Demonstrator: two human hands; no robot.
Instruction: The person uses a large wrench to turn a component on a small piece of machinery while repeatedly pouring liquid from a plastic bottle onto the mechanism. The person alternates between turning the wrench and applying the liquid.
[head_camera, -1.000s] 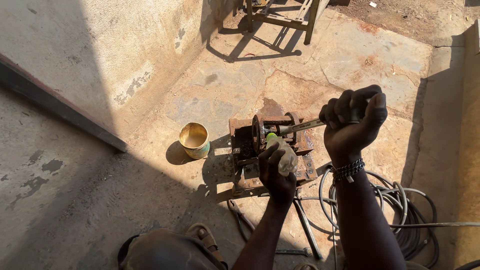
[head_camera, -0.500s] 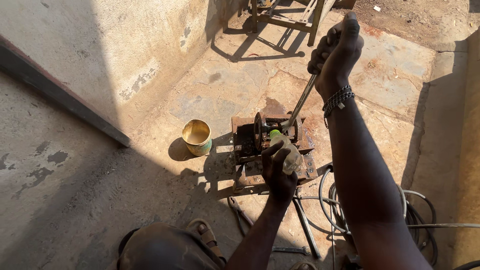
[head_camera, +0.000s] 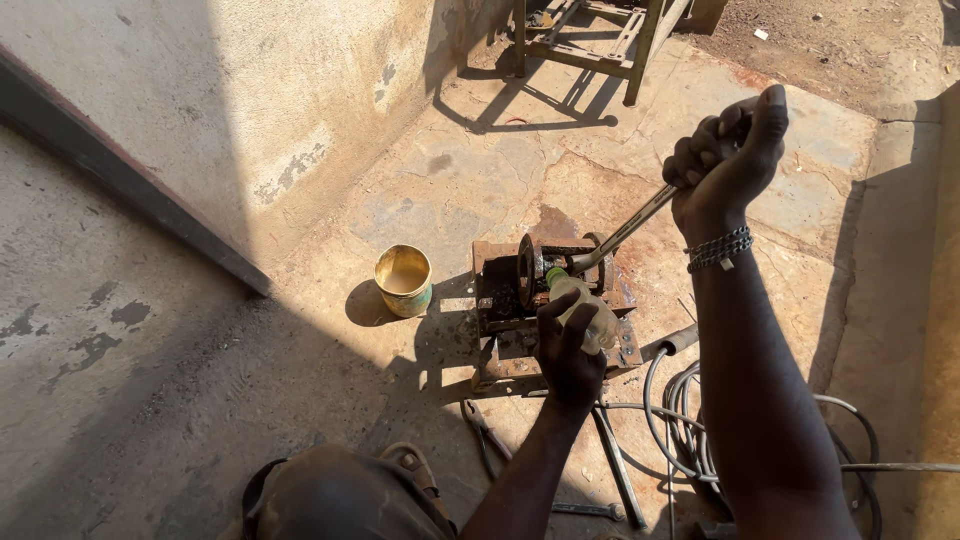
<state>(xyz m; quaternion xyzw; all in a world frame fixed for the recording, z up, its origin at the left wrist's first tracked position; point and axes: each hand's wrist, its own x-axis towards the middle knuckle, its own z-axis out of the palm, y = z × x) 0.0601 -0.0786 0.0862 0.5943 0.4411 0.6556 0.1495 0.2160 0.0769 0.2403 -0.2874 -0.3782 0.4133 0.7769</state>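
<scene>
Left hand: the left hand (head_camera: 567, 345) is closed around a small clear bottle (head_camera: 585, 312), tilted, its green cap at the rusty machine (head_camera: 545, 300)
Right hand: the right hand (head_camera: 725, 165) is clamped on the metal lever (head_camera: 625, 228), which rises slanted from the machine
Machine: it stands on the concrete floor (head_camera: 480, 180), in the sun
Nearby: a yellow tin can (head_camera: 404, 280) stands just left of the machine; pliers (head_camera: 487, 432) and coiled cables (head_camera: 690, 420) lie below it

Lever (head_camera: 630, 225) top hidden in right fist (head_camera: 722, 165); wooden frame (head_camera: 590, 40) cut off
</scene>
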